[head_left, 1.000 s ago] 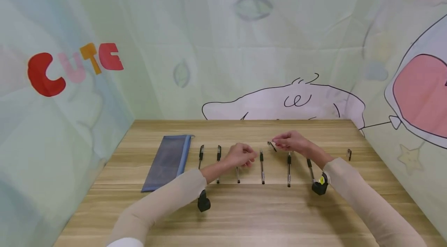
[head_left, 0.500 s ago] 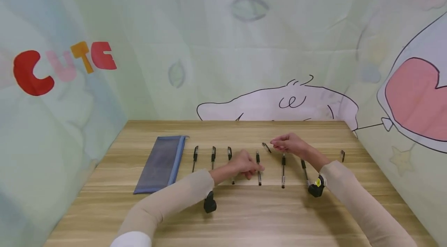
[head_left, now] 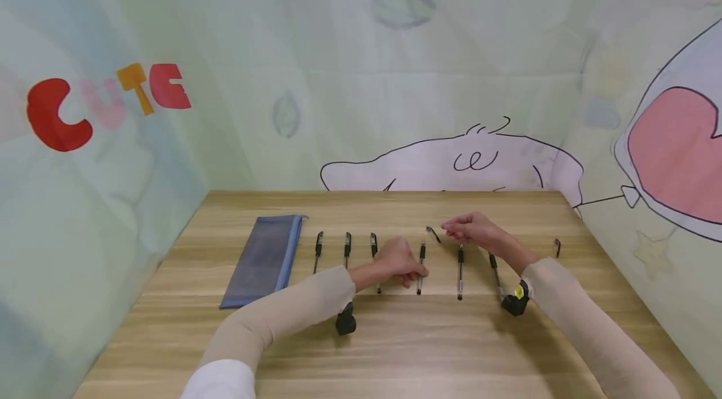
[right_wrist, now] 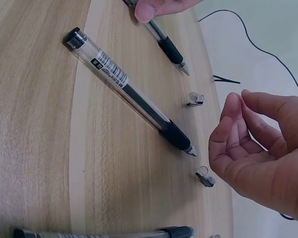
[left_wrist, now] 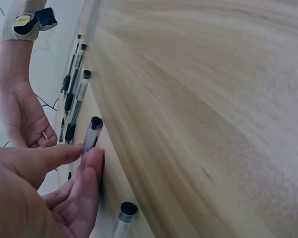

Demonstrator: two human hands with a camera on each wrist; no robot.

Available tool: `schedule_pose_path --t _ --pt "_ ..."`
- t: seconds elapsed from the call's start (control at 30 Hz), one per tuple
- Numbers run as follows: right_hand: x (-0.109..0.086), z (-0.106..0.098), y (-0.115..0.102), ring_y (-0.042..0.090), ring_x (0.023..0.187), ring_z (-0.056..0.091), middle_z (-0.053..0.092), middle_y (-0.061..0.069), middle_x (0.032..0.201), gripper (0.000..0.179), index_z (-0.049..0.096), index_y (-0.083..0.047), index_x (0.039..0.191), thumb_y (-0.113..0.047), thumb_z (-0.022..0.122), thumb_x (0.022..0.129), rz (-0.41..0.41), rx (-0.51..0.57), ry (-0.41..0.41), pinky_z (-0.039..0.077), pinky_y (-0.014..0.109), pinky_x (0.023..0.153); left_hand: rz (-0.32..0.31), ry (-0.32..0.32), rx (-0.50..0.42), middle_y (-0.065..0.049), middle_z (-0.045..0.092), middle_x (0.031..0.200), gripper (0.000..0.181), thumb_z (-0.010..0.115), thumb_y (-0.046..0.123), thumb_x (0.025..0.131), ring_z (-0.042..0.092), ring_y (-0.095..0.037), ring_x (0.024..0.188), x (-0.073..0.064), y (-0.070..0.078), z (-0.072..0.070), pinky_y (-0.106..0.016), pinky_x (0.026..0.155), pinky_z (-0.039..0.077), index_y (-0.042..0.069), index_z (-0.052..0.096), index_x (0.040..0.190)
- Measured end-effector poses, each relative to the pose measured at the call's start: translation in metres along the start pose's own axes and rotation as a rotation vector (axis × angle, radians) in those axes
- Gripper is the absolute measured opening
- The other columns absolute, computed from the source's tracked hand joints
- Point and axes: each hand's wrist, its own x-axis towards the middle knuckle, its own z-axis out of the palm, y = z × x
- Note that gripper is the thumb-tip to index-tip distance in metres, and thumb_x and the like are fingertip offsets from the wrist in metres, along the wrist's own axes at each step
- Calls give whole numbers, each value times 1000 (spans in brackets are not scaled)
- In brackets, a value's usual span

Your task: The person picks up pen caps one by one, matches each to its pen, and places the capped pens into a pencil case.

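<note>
My left hand (head_left: 400, 261) pinches the lower barrel of an uncapped gel pen (head_left: 421, 252) between thumb and index finger; the left wrist view shows this grip near the pen's black end plug (left_wrist: 96, 121). Up and to the right, my right hand (head_left: 472, 230) hovers with loosely curled fingers, thumb tip against index tip and nothing visible between them. A loose pen cap (head_left: 433, 234) lies just left of it. In the right wrist view, another loose cap (right_wrist: 205, 177) lies beside the hand. An uncapped pen (right_wrist: 129, 94) with a black grip lies below the right hand.
Three capped pens, the leftmost being a black pen (head_left: 318, 243), lie in a row left of my left hand. A blue mesh zip pouch (head_left: 262, 261) is at far left. Another uncapped pen (head_left: 495, 270) lies under my right wrist. One cap (head_left: 557, 247) lies far right.
My left hand has moved right and slightly down from the third pen to the fourth and now pinches it. My right hand has drawn slightly away from the loose cap, which stays on the table.
</note>
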Motion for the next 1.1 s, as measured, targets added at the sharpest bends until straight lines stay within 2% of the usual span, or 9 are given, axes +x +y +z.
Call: schedule_pose_path --t 0.1,0.27,0.47,0.67,0.83,0.9,0.97,1.1 --pt "2 3 -3 6 87 65 73 3 101 42 55 16 135 -15 55 106 19 -9 -4 59 23 86 -12 -7 -54 -13 74 65 19 85 10 82 62 -13 42 -6 0 -5 -24 45 55 0 75 69" --pt "-2 -2 1 8 89 64 72 4 104 45 54 15 136 -19 56 106 18 -24 8 58 24 86 -24 -22 -113 -16 74 68 12 80 3 82 62 -12 44 -8 3 -1 -27 53 60 -3 75 73" --pt "-1 -2 0 7 90 66 73 6 105 43 54 16 135 -15 55 106 3 -10 17 59 23 88 -27 -26 -160 -14 73 66 14 75 4 87 62 -12 45 -13 2 -3 -27 52 59 -4 75 75" --pt "10 2 -2 2 94 69 73 17 120 43 52 17 136 -13 56 105 -2 -18 36 58 20 89 5 -6 -195 -13 73 66 11 74 5 88 61 -11 45 -21 -2 -11 -23 50 57 -5 76 82" --pt "24 6 -4 5 95 71 68 27 127 42 52 17 136 -12 56 105 -6 -40 61 59 22 89 26 -18 -235 -17 74 68 13 74 5 88 62 -11 46 -29 -5 -17 -26 52 59 -7 76 85" --pt "28 8 -4 7 95 71 67 28 127 41 54 17 135 -11 56 105 -19 -90 69 59 25 90 27 -27 -247 -17 74 69 14 73 6 89 62 -11 46 -31 -7 -18 -26 53 59 -8 76 86" --pt "30 11 -3 9 94 70 69 28 123 39 57 16 132 -12 58 104 -44 -194 86 60 27 88 26 -35 -264 -17 73 69 15 73 5 89 63 -11 47 -33 -9 -20 -25 52 59 -9 75 87" --pt "33 17 -3 10 86 66 74 24 110 36 65 13 124 -15 62 102 -83 -369 117 56 25 78 28 -42 -279 -19 73 71 15 71 5 91 63 -12 48 -36 -12 -22 -25 51 58 -10 74 89"
